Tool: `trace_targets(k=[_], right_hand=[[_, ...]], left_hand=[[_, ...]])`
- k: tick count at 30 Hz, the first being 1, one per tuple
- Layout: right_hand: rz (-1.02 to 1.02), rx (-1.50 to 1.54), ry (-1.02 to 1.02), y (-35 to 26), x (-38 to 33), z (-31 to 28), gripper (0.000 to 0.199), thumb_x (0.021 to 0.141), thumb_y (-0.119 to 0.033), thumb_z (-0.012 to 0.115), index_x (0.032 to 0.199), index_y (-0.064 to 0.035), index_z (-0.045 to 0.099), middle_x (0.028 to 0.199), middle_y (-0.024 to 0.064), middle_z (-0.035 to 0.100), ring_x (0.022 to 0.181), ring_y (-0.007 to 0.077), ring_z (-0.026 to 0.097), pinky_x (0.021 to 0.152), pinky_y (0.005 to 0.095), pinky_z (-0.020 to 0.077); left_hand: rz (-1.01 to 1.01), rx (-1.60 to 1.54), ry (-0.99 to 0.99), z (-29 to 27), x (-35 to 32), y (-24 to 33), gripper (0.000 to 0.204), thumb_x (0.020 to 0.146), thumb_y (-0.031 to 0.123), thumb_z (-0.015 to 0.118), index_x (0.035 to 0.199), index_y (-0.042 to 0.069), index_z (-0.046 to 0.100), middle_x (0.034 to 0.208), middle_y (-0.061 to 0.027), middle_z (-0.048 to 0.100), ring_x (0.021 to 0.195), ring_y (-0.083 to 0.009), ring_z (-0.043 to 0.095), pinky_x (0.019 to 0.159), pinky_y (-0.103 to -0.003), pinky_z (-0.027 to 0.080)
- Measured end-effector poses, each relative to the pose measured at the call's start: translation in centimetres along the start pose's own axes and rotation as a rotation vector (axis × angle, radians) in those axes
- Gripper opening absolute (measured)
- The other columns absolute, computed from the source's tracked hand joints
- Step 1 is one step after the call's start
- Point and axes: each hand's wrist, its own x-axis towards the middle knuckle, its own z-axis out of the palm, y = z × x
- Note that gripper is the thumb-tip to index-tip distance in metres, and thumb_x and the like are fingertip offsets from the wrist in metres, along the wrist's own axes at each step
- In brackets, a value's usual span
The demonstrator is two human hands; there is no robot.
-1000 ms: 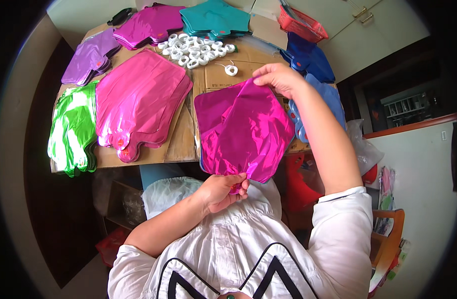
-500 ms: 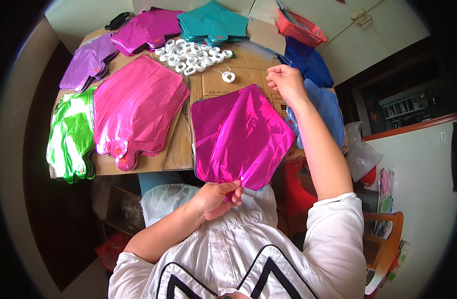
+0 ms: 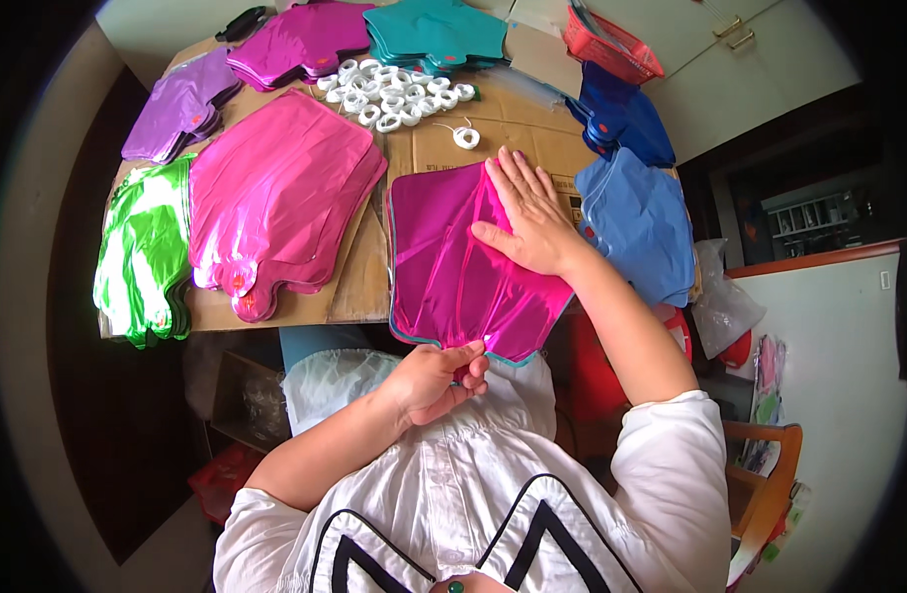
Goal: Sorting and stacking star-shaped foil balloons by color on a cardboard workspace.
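A flat magenta foil balloon (image 3: 438,237) lies in front of me, partly over the table's front edge, with a thin teal line along its rim. My left hand (image 3: 438,382) pinches its near, narrow end between thumb and fingers, in front of my body. Flat on its upper right part rests my right hand (image 3: 527,217), fingers stretched out and thumb spread, holding nothing. Just beyond the fingertips lies a single ring of white ribbon (image 3: 465,137) with a loose end. Behind it to the left is a heap of similar white rings (image 3: 392,96).
Stacks of flat foil balloons ring the table: green (image 3: 142,247), pink (image 3: 285,198), purple (image 3: 181,104), magenta (image 3: 300,42), teal (image 3: 438,35), dark blue (image 3: 626,114) and light blue (image 3: 641,222). A red basket (image 3: 611,47) stands at the back right. Cardboard (image 3: 359,262) covers the table.
My right hand has come down from above the table's right side and now lies flat on the balloon, which looks smoother. My left hand keeps its pinch.
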Motion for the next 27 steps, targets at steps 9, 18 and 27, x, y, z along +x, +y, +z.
trace_targets(k=[9,18,27], right_hand=[[0.665,0.681,-0.195,4.9,1.6,-6.9,0.031,0.092,-0.027,0.065,0.105,0.0012,0.066,0.097,0.0071,0.068,0.085,0.013,0.064,0.075,0.0264,0.0508],[0.702,1.258,-0.455,5.5,5.9,-5.7,0.017,0.089,-0.005,0.061,0.105,0.0015,0.063,0.092,0.0084,0.069,0.08,0.0147,0.067,0.072,0.0283,0.0556],[0.646,0.967,-0.304,3.7,6.4,-3.8,0.01,0.081,-0.007,0.061,0.09,-0.0019,0.061,0.077,0.003,0.063,0.067,0.0102,0.059,0.059,0.0252,0.0488]], left_hand=[[-0.042,-0.05,-0.258,-0.8,-0.5,0.5,0.03,0.103,0.022,0.045,0.08,0.005,0.054,0.07,-0.001,0.048,0.067,-0.0133,0.044,0.078,-0.033,0.044],[-0.06,0.084,-0.118,-0.1,-0.6,0.7,0.025,0.102,0.017,0.047,0.09,-0.001,0.06,0.082,-0.0068,0.06,0.073,-0.0171,0.055,0.08,-0.034,0.049],[-0.109,-0.185,-0.194,-2.8,0.9,0.7,0.03,0.093,0.018,0.053,0.112,-0.006,0.056,0.104,-0.0208,0.066,0.088,-0.0273,0.066,0.093,-0.046,0.051]])
